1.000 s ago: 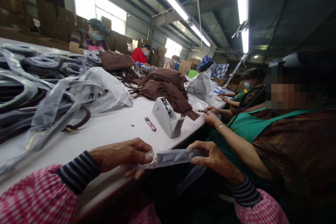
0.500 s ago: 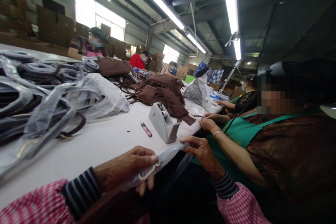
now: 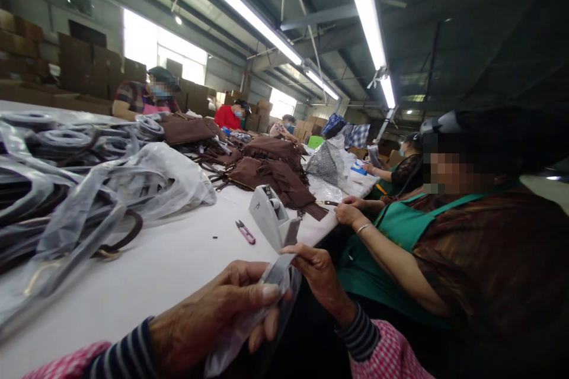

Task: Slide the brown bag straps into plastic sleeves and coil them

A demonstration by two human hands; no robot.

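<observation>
Between my hands is a strap in a clear plastic sleeve [image 3: 276, 272], bent into a loop at its upper end. My left hand [image 3: 222, 305] pinches it between thumb and fingers, and a loose piece of the plastic hangs below. At the top of the loop, my right hand [image 3: 320, 275] grips the strap with thumb and forefinger. Just beyond my hands stands a grey tape dispenser [image 3: 272, 216] on the white table [image 3: 178, 260]. Pink-handled thread snips [image 3: 245, 232] lie open to its left.
A heap of plastic-wrapped straps [image 3: 75, 177] covers the table's left side. Brown bags [image 3: 267, 169] are piled behind the dispenser. Close on my right sits a co-worker in a green apron [image 3: 400, 225], whose hands hold a brown strap. Other people work farther along the table.
My right hand has come left toward my left hand. The strap, stretched out before, is now folded into a loop. The metal buckle that showed near my left hand is out of sight.
</observation>
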